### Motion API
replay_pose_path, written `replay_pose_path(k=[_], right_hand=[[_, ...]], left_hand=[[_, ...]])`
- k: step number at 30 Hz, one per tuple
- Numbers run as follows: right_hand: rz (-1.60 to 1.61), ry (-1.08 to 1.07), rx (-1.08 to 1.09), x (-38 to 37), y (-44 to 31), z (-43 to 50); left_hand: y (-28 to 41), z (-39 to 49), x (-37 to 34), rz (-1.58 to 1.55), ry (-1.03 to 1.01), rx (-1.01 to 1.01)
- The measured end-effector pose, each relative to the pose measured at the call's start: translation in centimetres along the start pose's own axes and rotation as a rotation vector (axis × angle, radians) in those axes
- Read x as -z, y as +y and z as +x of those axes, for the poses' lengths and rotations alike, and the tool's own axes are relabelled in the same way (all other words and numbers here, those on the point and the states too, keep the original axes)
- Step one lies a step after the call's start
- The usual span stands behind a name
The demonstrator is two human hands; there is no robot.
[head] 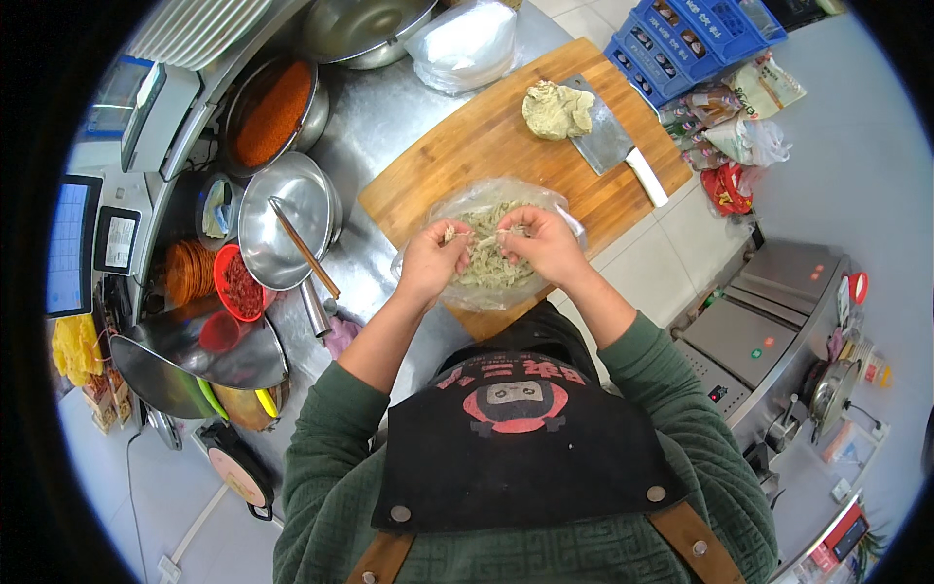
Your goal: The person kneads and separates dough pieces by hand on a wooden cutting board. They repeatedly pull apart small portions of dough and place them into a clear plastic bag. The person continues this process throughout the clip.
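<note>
Pale green shreds (496,266) lie heaped in a clear plastic bag (503,191), spread at the near edge of a wooden cutting board (419,171). Over the heap, my left hand (435,255) pinches some shreds between thumb and fingers. A few strands are likewise caught in the fingertips of my right hand (543,241), a short gap away. Farther up the board, a compact pale green lump (554,109) rests partly on the blade of a cleaver (602,131). The cleaver's white handle points to the near right.
Left of the board stand a steel pan (284,212) with chopsticks across it, a bowl of red powder (273,117) and a red bowl of dark red food (242,288). Stacked plastic bags (467,47) lie behind. Blue bottle crates (678,47) and steel kitchen equipment (759,321) are at right.
</note>
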State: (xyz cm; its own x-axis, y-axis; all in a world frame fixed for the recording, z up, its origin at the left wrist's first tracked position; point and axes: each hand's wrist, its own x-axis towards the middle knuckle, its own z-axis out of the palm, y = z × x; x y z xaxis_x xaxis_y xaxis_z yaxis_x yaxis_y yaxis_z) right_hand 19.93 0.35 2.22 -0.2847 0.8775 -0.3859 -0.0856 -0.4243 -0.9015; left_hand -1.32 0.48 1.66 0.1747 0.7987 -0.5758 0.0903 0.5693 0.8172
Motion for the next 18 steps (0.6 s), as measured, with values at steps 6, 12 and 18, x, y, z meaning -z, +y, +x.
replay_pose_path(k=[6,12,18], right_hand=[[-0.594,0.076,0.305,-0.3,-0.4,-1.2],[-0.305,0.090,0.100,0.3,0.6,-0.6],[-0.501,0.153,0.132,1.3,0.3,-0.6]], left_hand=[[1.1,-1.2,0.5,0.083,-0.050,-0.063],[0.9,-1.2,0.6,0.179,-0.099,-0.028],[0.1,-1.3,0.2,0.033,-0.122,0.008]])
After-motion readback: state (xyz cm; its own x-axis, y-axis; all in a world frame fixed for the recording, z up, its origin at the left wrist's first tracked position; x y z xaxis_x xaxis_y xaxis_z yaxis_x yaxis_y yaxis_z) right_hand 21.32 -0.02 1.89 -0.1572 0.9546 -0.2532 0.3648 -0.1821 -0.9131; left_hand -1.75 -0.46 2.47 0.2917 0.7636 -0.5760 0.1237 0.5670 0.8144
